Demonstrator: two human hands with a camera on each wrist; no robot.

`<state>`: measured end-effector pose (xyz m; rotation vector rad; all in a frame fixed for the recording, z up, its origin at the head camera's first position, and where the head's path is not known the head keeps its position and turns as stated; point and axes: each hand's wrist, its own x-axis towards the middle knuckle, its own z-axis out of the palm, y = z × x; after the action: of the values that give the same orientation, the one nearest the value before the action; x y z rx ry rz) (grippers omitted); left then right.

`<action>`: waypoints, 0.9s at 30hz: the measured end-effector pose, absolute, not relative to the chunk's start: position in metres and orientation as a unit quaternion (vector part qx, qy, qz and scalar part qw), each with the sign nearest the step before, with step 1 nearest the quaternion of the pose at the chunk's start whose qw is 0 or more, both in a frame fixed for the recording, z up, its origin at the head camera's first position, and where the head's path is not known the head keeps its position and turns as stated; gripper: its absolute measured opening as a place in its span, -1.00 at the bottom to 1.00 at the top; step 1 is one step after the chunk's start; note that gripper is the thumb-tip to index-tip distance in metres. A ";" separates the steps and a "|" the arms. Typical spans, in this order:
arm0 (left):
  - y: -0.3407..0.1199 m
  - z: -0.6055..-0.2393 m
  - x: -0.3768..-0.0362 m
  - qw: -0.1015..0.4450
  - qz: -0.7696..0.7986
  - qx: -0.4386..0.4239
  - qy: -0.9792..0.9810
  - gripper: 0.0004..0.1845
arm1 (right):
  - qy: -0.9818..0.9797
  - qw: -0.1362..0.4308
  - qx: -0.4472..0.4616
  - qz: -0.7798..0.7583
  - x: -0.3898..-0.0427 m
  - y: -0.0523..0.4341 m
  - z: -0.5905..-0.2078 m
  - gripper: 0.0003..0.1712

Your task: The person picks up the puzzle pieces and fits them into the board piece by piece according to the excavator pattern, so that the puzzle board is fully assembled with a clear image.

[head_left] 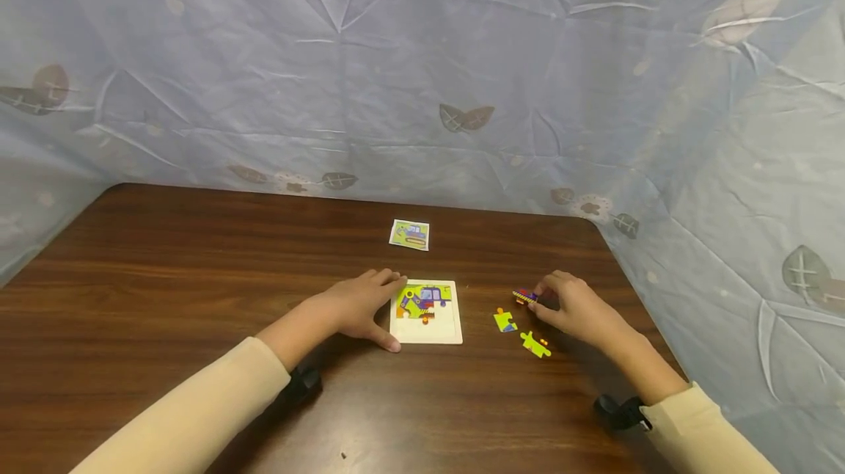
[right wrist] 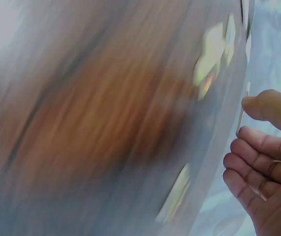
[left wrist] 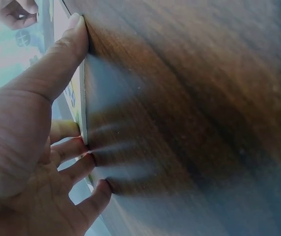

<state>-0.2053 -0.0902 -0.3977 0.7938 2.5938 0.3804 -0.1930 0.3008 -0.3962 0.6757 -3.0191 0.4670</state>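
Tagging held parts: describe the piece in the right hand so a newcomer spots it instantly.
On the dark brown table, find the pale puzzle tray. In the head view, the person's right hand is to its right, pinching the held puzzle piece. Unlike the mostly green pieces lying nearby, it shows a yellow-and-black striped band with purple and red.

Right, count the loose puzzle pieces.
4: one piece and a second piece on the table, a third piece in the right hand, a fourth piece low in the right wrist view. Others may be hidden.
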 end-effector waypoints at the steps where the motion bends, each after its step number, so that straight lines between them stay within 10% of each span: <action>1: -0.090 -0.398 -0.205 0.201 0.135 0.284 0.928 0.22 | -0.963 0.006 0.224 0.149 -0.191 0.295 -0.395 -0.80; 27: -0.088 -0.400 -0.206 0.196 0.132 0.288 0.928 0.22 | -0.929 -0.019 0.351 0.119 -0.186 0.196 -0.401 -0.75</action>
<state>-0.2064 -0.0882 -0.4001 0.8058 2.5999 0.3695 -0.1862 0.1961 -0.4012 1.1146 -2.9529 0.3779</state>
